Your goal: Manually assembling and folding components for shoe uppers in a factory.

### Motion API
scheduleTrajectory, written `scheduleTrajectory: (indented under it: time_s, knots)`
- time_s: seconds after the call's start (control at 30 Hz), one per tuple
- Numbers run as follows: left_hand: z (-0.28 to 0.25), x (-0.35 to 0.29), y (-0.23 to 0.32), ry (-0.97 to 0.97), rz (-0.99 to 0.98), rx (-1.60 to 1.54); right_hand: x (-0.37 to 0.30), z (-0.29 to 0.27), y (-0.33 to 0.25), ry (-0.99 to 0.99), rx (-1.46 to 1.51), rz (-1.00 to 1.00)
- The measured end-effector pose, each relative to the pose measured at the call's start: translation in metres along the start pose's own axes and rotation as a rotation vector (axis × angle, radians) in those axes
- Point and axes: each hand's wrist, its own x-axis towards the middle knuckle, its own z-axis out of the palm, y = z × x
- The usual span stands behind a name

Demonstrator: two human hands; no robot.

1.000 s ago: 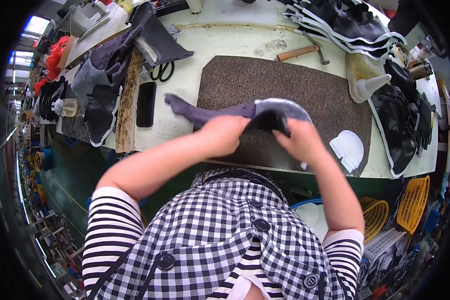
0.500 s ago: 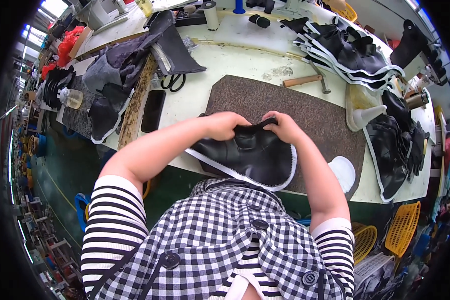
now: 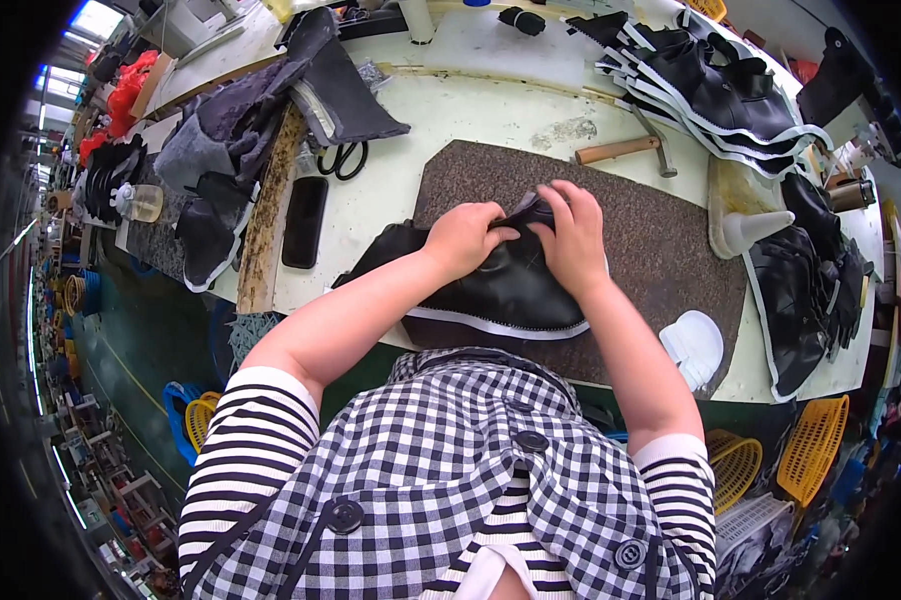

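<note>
Mid-frame, the left hand (image 3: 460, 241) and right hand (image 3: 575, 243) pinch a black upper (image 3: 511, 294) by its top edge (a sensible hold); it looks light, supple, slippery.

Glossy black shoe upper (image 3: 506, 290) (white toothed edge (image 3: 516, 330)), sideways over brown mat (image 3: 661, 240).

The pale worktable (image 3: 456, 115) bears a brown board (image 3: 661, 240), a hammer (image 3: 621, 150), black-handled scissors (image 3: 343, 160) and a phone (image 3: 306, 222).
</note>
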Motion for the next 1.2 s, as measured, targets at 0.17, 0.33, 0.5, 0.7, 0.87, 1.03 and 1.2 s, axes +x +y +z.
scheduleTrajectory:
  time_s: [0.17, 0.33, 0.5, 0.7, 0.87, 1.03, 1.2]
  knots:
    - [0.008, 0.002, -0.012, 0.062, -0.111, -0.169, -0.051, 0.016, -0.039, -0.278, 0.271, -0.167]
    - [0.025, 0.003, -0.023, 0.163, -0.402, -0.352, -0.053, 0.023, -0.053, -0.509, 0.095, -0.198]
    - [0.038, 0.001, -0.033, 0.185, -0.403, -0.226, -0.081, 0.018, -0.053, -0.591, 0.22, -0.198]
    - [0.033, 0.0, -0.027, 0.12, -0.346, 0.002, -0.128, -0.023, -0.036, -0.739, 0.853, 0.227]
    - [0.007, -0.004, -0.053, -0.036, -0.258, -0.604, -0.154, -0.061, -0.037, -0.569, 1.321, 0.937]
    - [-0.047, -0.019, -0.018, -0.593, -0.134, -0.034, -0.109, -0.059, -0.027, -0.07, 0.869, 0.533]
    - [-0.04, -0.03, 0.023, -0.386, 0.032, -0.066, -0.009, -0.032, 0.006, -0.191, 0.406, -0.02]
